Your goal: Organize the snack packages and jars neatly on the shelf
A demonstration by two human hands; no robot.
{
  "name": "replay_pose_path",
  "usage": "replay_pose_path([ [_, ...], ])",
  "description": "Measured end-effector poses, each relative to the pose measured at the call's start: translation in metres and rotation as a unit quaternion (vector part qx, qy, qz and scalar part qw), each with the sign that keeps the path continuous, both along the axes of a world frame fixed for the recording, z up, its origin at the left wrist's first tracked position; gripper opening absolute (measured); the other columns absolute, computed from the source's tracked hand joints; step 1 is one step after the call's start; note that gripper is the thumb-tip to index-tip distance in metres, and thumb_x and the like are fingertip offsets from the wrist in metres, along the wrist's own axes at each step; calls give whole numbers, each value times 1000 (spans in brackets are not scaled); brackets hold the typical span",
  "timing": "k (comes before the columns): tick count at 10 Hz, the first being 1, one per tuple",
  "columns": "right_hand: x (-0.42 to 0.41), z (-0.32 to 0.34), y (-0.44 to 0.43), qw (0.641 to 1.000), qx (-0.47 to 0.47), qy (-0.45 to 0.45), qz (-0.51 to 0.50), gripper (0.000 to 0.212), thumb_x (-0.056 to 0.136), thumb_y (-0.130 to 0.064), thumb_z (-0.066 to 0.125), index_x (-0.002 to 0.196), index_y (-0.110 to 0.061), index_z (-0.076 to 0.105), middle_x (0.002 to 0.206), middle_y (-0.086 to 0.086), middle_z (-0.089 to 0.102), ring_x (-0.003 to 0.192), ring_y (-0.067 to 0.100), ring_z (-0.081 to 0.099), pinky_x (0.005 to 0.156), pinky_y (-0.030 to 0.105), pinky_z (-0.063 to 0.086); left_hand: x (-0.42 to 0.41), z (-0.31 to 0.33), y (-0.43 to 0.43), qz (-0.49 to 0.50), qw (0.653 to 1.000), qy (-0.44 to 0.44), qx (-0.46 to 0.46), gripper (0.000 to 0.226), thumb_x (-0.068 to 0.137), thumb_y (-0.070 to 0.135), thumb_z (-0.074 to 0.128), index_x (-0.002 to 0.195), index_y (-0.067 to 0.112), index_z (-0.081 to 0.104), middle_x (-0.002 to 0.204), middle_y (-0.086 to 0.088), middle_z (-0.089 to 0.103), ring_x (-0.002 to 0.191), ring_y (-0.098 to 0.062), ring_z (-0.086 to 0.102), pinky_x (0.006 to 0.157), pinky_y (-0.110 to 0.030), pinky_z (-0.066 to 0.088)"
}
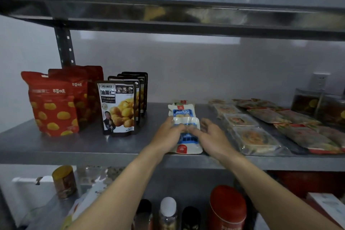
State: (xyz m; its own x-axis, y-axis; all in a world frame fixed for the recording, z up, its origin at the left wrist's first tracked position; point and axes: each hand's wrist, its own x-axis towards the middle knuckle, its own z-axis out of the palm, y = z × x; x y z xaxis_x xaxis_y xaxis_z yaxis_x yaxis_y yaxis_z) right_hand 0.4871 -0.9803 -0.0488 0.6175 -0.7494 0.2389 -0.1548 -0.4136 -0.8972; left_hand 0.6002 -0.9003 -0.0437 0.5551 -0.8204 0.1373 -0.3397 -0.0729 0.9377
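A white and blue snack packet (187, 142) lies flat near the front edge of the grey metal shelf (74, 147). My left hand (168, 134) rests on its left side and my right hand (211, 134) on its right side, fingertips meeting on top of the packet. A second white and blue packet (182, 111) lies just behind it, with another partly hidden behind that. Red chestnut bags (52, 106) stand at the left. Black and white chestnut bags (119, 108) stand in a row beside them.
Flat clear-wrapped snack packs (252, 136) and long packets (302, 134) lie in rows on the right. Clear jars (313, 106) stand at the back right. The lower shelf holds a red tin (227, 209), bottles (168, 213) and a can (64, 181). An upper shelf (168, 5) overhangs.
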Motion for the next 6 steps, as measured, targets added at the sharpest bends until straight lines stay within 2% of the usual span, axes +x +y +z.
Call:
replay_pose_path([
  [1,2,-4,-4,1000,5,-9,6,20,92,-31,64,88,-37,45,87,-28,59,76,-11,59,68,14,48,2,-2,-1,-1,1000,9,-11,22,95,24,53,103,34,35,79,27,45,68,9,49,56,-13,37],
  [2,4,-6,-6,1000,0,-13,9,19,91,-32,64,86,-39,48,90,-22,64,85,-4,64,78,23,54,0,-1,0,-3,1000,14,-13,21,94,24,53,102,34,37,81,25,49,71,6,53,59,-16,41],
  [3,4,-7,-7,1000,-10,-18,18,19,92,-33,63,96,-38,45,91,-22,63,83,-4,64,76,22,53,1,-4,-1,4,1000,7,-15,18,93,26,54,99,37,41,85,23,54,76,2,58,64,-20,46],
  [4,2,-2,-2,999,-14,-21,24,27,92,-33,62,108,-34,41,84,-28,54,77,-9,57,68,15,47,-1,-3,1,22,999,-28,-9,20,91,29,55,109,36,49,101,14,64,88,-4,63,78,-28,53],
  [5,-5,1,4,998,-48,-20,28,33,93,-29,62,116,-33,39,84,-28,49,70,-11,53,57,5,42,-4,0,10,37,997,-56,-38,28,90,26,58,117,33,52,113,10,64,94,-4,61,72,-19,48],
  [6,-7,8,15,989,-141,-34,2,36,94,-23,61,127,-26,46,100,-17,56,82,-2,54,68,5,40,-8,5,27,71,988,-129,-48,40,94,21,55,133,21,48,122,10,54,106,-3,48,80,-18,38],
])
